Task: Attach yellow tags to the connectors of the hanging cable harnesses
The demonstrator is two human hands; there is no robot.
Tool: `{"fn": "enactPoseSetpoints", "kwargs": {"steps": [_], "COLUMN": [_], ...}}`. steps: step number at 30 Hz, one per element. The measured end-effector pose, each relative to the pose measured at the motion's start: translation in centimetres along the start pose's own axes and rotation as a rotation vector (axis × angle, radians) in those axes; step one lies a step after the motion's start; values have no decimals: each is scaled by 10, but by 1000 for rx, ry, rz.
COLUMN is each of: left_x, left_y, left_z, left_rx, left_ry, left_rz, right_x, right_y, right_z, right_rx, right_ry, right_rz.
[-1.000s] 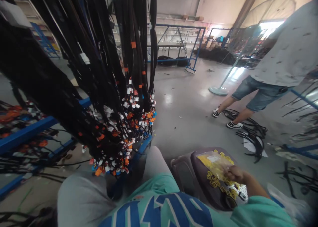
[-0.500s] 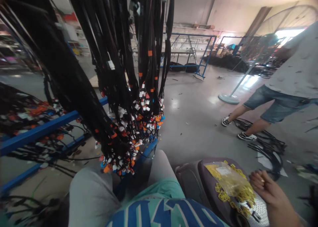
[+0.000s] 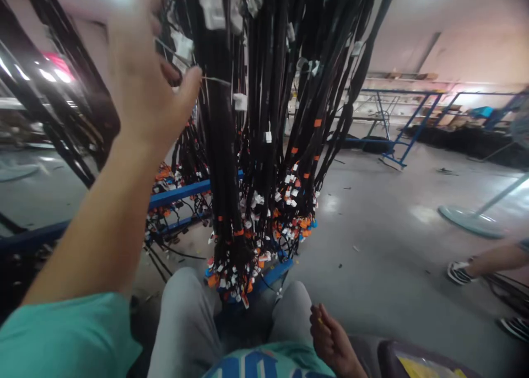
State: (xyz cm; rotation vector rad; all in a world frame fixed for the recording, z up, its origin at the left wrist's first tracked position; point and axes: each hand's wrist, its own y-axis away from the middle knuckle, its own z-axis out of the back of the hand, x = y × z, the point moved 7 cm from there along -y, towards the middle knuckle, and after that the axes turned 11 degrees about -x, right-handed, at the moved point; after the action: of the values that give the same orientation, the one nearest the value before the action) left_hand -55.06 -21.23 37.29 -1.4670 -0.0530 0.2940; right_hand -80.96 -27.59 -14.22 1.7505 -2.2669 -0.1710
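A thick hanging bundle of black wire harnesses (image 3: 221, 141) fills the middle, with white and orange connectors (image 3: 235, 268) clustered at its lower ends. Raised at the upper left, my left hand (image 3: 144, 75) is beside the bundle's upper part, thumb apart from the blurred fingers. A thin light strand (image 3: 217, 81) runs past the thumb tip; whether the hand touches it I cannot tell. Low in front of my lap, my right hand (image 3: 330, 336) is closed in a pinch. A small yellow plastic piece (image 3: 320, 320) peeks out between its thumb and forefinger.
A blue metal rail (image 3: 182, 193) runs behind the bundle. At my lower right stands a dark seat (image 3: 386, 356) with a bag of yellow pieces (image 3: 421, 368) on it. Further right are a fan's round base (image 3: 471, 222) and a person's leg (image 3: 491, 259).
My left hand has come into view and risen to the bundle. My right hand has moved left from beside the yellow pieces to my lap. The view has swung left and up.
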Motion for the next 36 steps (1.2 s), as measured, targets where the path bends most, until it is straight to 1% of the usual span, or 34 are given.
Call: {"fn": "enactPoseSetpoints", "kwargs": {"steps": [1,2,3,5,6,7,8,9,10,11,12,13,15,16,18,19,21,26,28,30,33,36], "left_x": [-3,-2,1,15,25,37,55,76,98,119,135,147,159,160,157,154,149,140,137,133,126,122], "left_y": [16,33,52,93,114,134,157,180,206,233,261,286,330,348,375,384,394,387,385,387,391,391], "left_z": [10,21,32,48,55,64,70,72,74,74,69,64,61,61,62,63,63,51,47,43,38,37], "left_rx": [-41,-90,-127,-166,-191,-258,-306,-306,-339,-349,-296,-240,-169,-128,-36,-5,22,29,45,84,140,154], "left_ry": [42,119,187,272,326,395,416,430,436,457,520,575,640,662,642,618,588,671,676,688,716,736], "left_rz": [-63,-68,-35,101,189,264,415,592,793,1008,1234,1425,1712,1817,1938,1971,1998,1951,1941,1937,1934,1925], "right_x": [-4,-8,-11,-14,-16,-17,-18,-19,-20,-21,-22,-22,-21,-19,-14,-12,-11,-24,-28,-31,-36,-38], "right_y": [-6,-11,-15,-23,-26,-28,-31,-32,-33,-34,-34,-33,-33,-34,-36,-38,-42,-49,-50,-50,-48,-46], "right_z": [-6,-12,-17,-25,-29,-31,-33,-35,-36,-37,-37,-37,-37,-37,-35,-35,-33,-29,-26,-25,-25,-28], "right_rx": [38,68,94,140,157,172,182,188,188,188,188,185,174,167,151,140,114,61,65,97,131,93], "right_ry": [-2,-4,-6,-21,-31,-38,-45,-44,-38,-22,-1,26,76,91,90,78,54,29,8,-7,-17,-16], "right_rz": [-23,-42,-56,-62,-63,-62,-58,-58,-58,-61,-68,-77,-83,-76,-56,-49,-49,-163,-185,-194,-247,-271]}}
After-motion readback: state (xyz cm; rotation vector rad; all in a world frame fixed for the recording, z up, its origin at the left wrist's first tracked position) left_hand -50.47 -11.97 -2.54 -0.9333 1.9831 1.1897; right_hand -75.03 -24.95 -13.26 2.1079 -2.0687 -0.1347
